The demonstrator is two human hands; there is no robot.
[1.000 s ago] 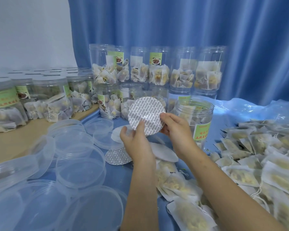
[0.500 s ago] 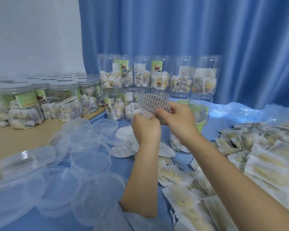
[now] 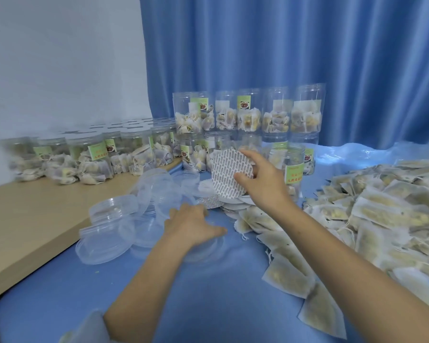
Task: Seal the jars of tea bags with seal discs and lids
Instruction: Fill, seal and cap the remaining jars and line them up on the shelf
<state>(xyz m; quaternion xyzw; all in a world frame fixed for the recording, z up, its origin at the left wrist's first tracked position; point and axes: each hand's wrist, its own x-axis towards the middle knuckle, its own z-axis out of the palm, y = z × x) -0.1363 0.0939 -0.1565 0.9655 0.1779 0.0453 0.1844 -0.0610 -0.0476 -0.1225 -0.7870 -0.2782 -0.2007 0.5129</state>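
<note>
My right hand (image 3: pixel 263 180) pinches a round white seal disc (image 3: pixel 229 172) printed with rows of small text, held upright in front of an open jar of tea bags (image 3: pixel 291 169) with a green label. My left hand (image 3: pixel 192 225) lies lower down with fingers spread flat over a clear plastic lid (image 3: pixel 206 248) on the blue cloth. More seal discs (image 3: pixel 223 203) lie in a loose pile just beyond the left hand. Clear lids (image 3: pixel 114 224) are heaped to its left.
Open jars of tea bags (image 3: pixel 248 112) stand stacked in rows before the blue curtain. Lidded jars (image 3: pixel 94 159) line the wooden tabletop (image 3: pixel 30 219) at left. Loose tea bags (image 3: pixel 382 211) cover the cloth at right and some lie near my right forearm.
My left hand let go of the disc and dropped down onto a lid on the cloth. My right hand alone keeps the disc, now held up by the open jar.
</note>
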